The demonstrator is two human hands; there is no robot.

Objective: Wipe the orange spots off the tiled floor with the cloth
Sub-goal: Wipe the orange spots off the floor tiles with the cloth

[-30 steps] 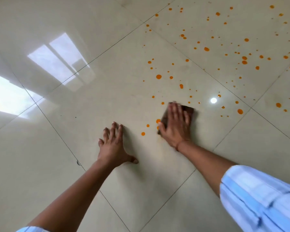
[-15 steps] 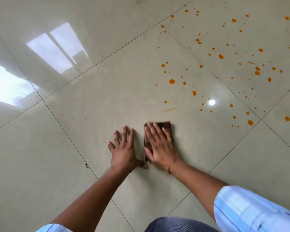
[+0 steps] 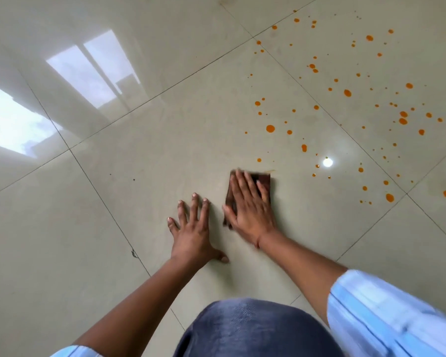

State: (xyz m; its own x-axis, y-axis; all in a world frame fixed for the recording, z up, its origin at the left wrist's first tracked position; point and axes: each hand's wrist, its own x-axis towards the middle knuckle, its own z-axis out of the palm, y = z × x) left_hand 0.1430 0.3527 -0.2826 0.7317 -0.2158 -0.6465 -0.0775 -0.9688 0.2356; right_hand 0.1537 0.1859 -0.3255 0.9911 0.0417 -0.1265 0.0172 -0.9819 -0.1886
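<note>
Nearest, below the cloth (image 3: pixel 265 181): a knee (image 3: pixel 255 331) in blue fabric. Left of the cloth, left hand (image 3: pixel 193 235) spread wide and flat on the tiled floor (image 3: pixel 113 253), holding nothing, bracing. On the cloth, right hand (image 3: pixel 250 212) laid flat, fingers straight, pressing down. At its far edge, a faint orange streak (image 3: pixel 269 171); beyond and to the right, many orange spots (image 3: pixel 270 128) unwiped. Likely trouble: smearing instead of lifting, from a loaded cloth dragged through wet drops. Against half a second ago: cloth pushed forward onto the streak, farther from the left hand.
</note>
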